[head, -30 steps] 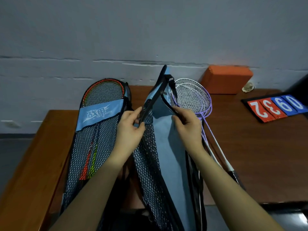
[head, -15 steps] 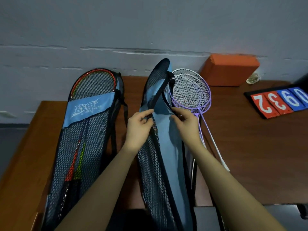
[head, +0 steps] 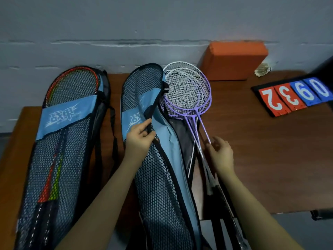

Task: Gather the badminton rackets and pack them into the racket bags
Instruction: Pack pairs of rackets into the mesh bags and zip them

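The scene is dim, with a cool bluish cast over the grey wall (head: 126,24). Soft light falls from above and ahead, brightening the wall around the orange block (head: 234,62) and laying a dull sheen on the table (head: 270,159). Shadows are soft and deepest toward the bottom edge. The wide lens bows the table's edges and the wall's lines. Detail is slightly soft and noisy, most at the corners.

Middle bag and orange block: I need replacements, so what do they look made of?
Middle bag: black open mesh front, matte light-blue fabric panel, black edge binding. Orange block: matte, rounded corners, looks like foam, though uncertain.
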Tool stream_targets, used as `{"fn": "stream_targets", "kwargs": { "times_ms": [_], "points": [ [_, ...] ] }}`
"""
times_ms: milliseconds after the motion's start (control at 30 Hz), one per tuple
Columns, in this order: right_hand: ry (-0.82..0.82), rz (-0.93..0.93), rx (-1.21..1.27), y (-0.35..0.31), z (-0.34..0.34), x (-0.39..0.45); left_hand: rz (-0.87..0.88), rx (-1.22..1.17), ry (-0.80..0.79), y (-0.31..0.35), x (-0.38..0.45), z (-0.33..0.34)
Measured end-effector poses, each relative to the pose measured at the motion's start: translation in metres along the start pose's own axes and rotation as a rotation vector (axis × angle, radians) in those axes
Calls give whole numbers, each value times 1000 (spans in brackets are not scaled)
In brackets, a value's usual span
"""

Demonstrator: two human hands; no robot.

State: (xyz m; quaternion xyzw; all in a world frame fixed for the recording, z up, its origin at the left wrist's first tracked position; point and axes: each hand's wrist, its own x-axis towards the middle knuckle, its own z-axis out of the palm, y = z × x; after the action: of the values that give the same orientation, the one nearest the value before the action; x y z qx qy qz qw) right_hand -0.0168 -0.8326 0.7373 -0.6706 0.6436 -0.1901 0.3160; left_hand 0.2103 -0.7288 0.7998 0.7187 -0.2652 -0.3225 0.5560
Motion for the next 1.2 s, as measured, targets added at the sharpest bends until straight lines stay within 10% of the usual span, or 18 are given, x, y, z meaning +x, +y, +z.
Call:
{"fn": "stream_targets", "kwargs": {
  "times_ms": [1200],
  "points": [
    [-202, 75, 230, -26, 22, 37, 6, 144, 81, -5, 1, 7]
  ]
}}
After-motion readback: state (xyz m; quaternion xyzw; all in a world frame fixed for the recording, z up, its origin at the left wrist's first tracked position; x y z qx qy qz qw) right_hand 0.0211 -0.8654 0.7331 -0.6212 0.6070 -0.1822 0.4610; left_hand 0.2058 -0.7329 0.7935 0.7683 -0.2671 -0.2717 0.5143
